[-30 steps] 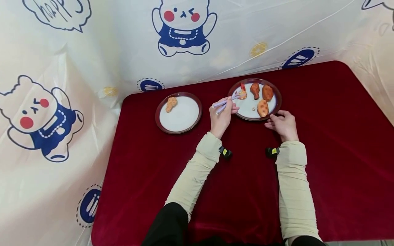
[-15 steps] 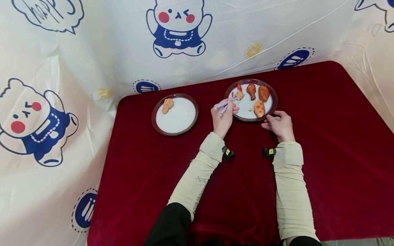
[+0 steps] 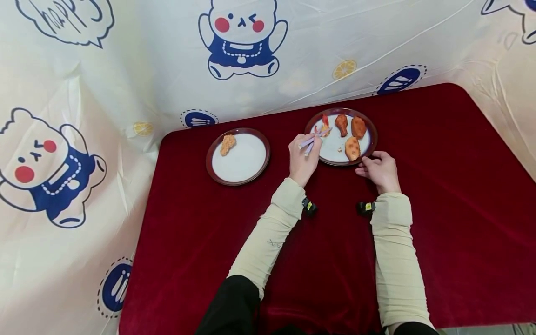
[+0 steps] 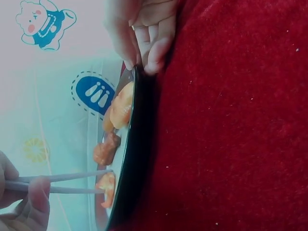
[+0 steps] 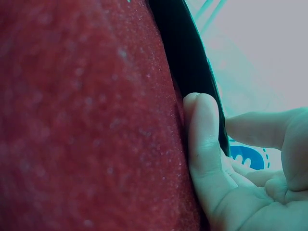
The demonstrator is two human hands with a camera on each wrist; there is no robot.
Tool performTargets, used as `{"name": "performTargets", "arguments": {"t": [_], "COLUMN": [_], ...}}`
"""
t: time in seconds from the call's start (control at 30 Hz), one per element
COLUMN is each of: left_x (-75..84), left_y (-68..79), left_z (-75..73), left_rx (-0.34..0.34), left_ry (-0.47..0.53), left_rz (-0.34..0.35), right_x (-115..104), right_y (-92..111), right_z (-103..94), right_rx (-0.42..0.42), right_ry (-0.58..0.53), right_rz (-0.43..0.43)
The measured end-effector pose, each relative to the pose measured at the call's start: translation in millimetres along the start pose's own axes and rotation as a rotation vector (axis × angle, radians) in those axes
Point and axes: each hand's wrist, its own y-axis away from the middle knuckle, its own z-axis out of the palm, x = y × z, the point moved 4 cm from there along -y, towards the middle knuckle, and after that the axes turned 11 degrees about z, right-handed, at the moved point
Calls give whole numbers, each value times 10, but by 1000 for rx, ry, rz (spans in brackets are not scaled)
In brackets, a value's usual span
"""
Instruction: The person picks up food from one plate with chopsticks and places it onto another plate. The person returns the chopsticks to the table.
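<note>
Chopstick side: my left hand (image 3: 302,159) grips the pale purple chopsticks (image 4: 77,190), their tips at the shrimp-like piece (image 4: 109,185); I can't tell whether they pinch it.
Shrimp's place: about 10 o'clock on the right plate (image 3: 374,137), which is white with a brown rim.
Plate side: my right hand (image 3: 381,172) pinches that rim between thumb and fingers, between 4 and 5 o'clock.
Neighbours on the plate: the drumstick (image 3: 341,125) lies at 12 o'clock, the brown piece (image 3: 358,127) at 2 and the spotted piece (image 3: 352,149) between 4 and 5, with a small crumb (image 3: 339,150) at 6.
In the way: my own left hand covers some rim near 8 o'clock; the drumstick sits just beside the shrimp, toward 3 o'clock from it.
Other plate: the left plate (image 3: 244,160) lies well apart, between 8 and 9 o'clock from the right one, a crumbly fried piece (image 3: 228,144) near its 11 o'clock edge.
Surroundings: red cloth covers the worktop (image 3: 331,251); the printed curtain (image 3: 167,56) rises at 12 and 9 o'clock.
</note>
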Motion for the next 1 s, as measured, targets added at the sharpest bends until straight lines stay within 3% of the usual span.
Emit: {"name": "performTargets", "arguments": {"t": [0.17, 0.43, 0.67, 1.0], "left_x": [30, 30, 63, 199], "left_y": [-33, -63, -103, -120], "left_z": [6, 16, -26, 14], "left_rx": [-10, -20, -63, -194], "left_ry": [-8, 38, -9, -94], "left_rz": [59, -19, -4, 192], "right_x": [-11, -8, -15, -15], "right_y": [21, 20, 30, 28], "right_z": [1, 1, -5, 2], "right_rx": [10, 12, 12, 12], "right_ry": [-1, 2, 15, 16], "right_rz": [-7, -8, -1, -4]}}
